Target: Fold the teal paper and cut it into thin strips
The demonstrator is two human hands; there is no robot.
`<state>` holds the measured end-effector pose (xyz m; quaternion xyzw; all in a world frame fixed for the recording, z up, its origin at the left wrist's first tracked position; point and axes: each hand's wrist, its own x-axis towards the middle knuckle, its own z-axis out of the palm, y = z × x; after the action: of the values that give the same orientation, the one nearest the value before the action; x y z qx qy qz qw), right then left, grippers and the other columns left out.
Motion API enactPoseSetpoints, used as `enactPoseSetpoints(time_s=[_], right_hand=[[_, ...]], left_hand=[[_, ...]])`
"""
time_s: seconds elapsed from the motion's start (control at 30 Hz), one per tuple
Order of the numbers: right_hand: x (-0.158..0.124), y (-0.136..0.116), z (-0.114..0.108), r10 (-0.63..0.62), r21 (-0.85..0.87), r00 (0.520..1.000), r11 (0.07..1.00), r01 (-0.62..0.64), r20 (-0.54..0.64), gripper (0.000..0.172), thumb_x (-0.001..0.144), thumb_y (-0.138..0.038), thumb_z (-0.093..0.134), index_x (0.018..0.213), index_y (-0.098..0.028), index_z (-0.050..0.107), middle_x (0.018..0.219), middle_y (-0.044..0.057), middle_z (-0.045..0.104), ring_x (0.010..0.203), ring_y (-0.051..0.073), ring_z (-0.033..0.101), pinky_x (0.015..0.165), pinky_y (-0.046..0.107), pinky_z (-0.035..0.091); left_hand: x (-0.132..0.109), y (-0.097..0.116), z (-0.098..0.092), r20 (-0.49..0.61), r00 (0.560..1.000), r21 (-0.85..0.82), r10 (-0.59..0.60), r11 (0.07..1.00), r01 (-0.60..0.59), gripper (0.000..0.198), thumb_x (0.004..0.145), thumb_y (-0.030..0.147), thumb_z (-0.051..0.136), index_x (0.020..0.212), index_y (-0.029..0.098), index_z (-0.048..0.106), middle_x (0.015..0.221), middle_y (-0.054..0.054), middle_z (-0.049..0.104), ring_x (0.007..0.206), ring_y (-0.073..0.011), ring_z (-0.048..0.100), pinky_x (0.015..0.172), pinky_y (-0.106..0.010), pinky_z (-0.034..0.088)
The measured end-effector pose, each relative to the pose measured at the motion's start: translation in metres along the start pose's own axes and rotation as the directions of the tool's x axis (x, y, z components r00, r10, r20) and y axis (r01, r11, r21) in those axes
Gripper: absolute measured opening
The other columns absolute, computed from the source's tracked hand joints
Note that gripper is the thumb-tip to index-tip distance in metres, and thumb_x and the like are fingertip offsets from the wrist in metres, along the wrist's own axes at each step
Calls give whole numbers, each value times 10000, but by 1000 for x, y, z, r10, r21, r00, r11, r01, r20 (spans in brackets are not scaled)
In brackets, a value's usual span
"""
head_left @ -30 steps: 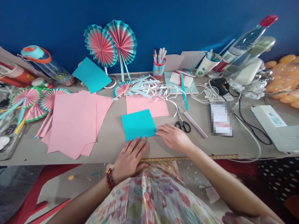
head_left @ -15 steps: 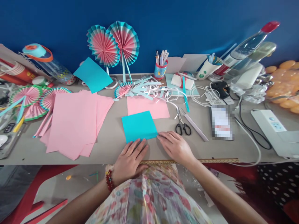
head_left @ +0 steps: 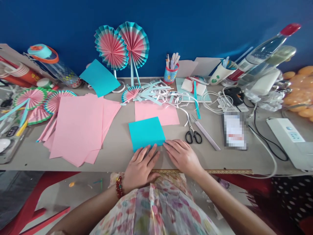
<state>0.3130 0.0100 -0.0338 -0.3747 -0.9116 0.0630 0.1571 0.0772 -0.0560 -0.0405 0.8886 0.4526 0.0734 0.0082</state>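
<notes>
Person's L hand [head_left: 142, 165] lies flat, fingers spread apart, on near edge of blue sheet [head_left: 147, 130]; R hand [head_left: 184, 156] at its near R corner, fingers tog., can't tell if pinching. Sheet's on bench [head_left: 116, 147], approx. flat, no pleats visible yet; pleated fans [head_left: 111, 49] behind look done.

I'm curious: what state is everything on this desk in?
Front blue sheet: near edge under the left hand
Right hand: fingertips at that sheet's corner
Pink sheets: loosely stacked, flat
Tall fans: pleated, opened out
Scissors: lying unheld
Paper strips: tangled heap
Pen cup: upright, filled
Red-topped bottle: capped
White cable: coiled
Phone: lying flat, screen pixelated
</notes>
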Motion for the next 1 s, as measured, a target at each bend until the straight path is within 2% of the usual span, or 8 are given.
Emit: enactPoseSetpoints(time_s=[0.13, 0.33, 0.53, 0.63, 0.77, 0.87, 1.0], right_hand=[[-2, -1, 2, 11, 24, 1000, 1000, -11, -9, 317, 993, -197, 471, 1249, -185, 657, 1248, 97, 683, 1075, 251, 607, 939, 427, 499], [-6, -1, 4, 50, 69, 999, 996, -48, -19, 362, 987, -200, 464, 1321, -191, 603, 1283, 107, 665, 1114, 264, 614, 971, 454, 498], [-14, 2, 3, 131, 231, 989, 967, -111, -73, 526, 985, -207, 472, 1499, -216, 364, 1327, 116, 631, 1173, 257, 605, 989, 446, 514], [-15, 3, 3, 125, 235, 990, 966, -107, -62, 582, 985, -214, 488, 1533, -204, 293, 1386, 127, 586, 1224, 268, 572, 1018, 468, 493], [-11, 2, 1, 57, 139, 998, 988, -61, 38, 479, 991, -243, 488, 1467, -208, 452, 1431, 110, 556, 1225, 279, 562, 1034, 479, 481], [-10, 0, 1, 42, 81, 999, 996, -45, 33, 430, 993, -248, 482, 1419, -205, 532, 1390, 104, 596, 1207, 281, 575, 1016, 478, 497], [-11, 0, 4, 38, 67, 999, 997, -38, 2, 441, 988, -246, 490, 1425, -205, 530, 1387, 101, 600, 1199, 281, 587, 1000, 474, 510]], left_hand=[[0, 1, 4, 3, 1000, 7, 28, 1000, -28, 734, 954, 652, 391, 1478, 142, 454, 1598, -112, 323, 1435, -296, 327, 1191, -432, 243], [-2, 2, 3, 14, 1000, 18, 27, 999, -28, 711, 963, 636, 391, 1472, 144, 460, 1600, -123, 314, 1434, -292, 342, 1189, -426, 248], [-2, 0, 6, -10, 1000, 2, 29, 1000, -29, 717, 961, 630, 405, 1492, 148, 437, 1597, -112, 323, 1435, -301, 343, 1193, -434, 250], [-2, 0, 6, -4, 1000, -6, 29, 1000, -29, 717, 960, 629, 409, 1488, 145, 442, 1599, -112, 318, 1436, -304, 341, 1193, -442, 251], [-2, 1, 5, 20, 1000, -1, 22, 1000, -22, 709, 966, 628, 391, 1487, 149, 441, 1608, -115, 293, 1439, -296, 335, 1196, -443, 239], [-1, 2, 5, 23, 999, 10, 23, 1000, -23, 713, 967, 630, 387, 1495, 153, 430, 1606, -112, 301, 1446, -296, 325, 1199, -440, 234], [-1, 1, 4, 33, 999, 14, 36, 999, -36, 725, 969, 634, 378, 1505, 148, 410, 1599, -124, 314, 1464, -293, 296, 1209, -451, 211]])
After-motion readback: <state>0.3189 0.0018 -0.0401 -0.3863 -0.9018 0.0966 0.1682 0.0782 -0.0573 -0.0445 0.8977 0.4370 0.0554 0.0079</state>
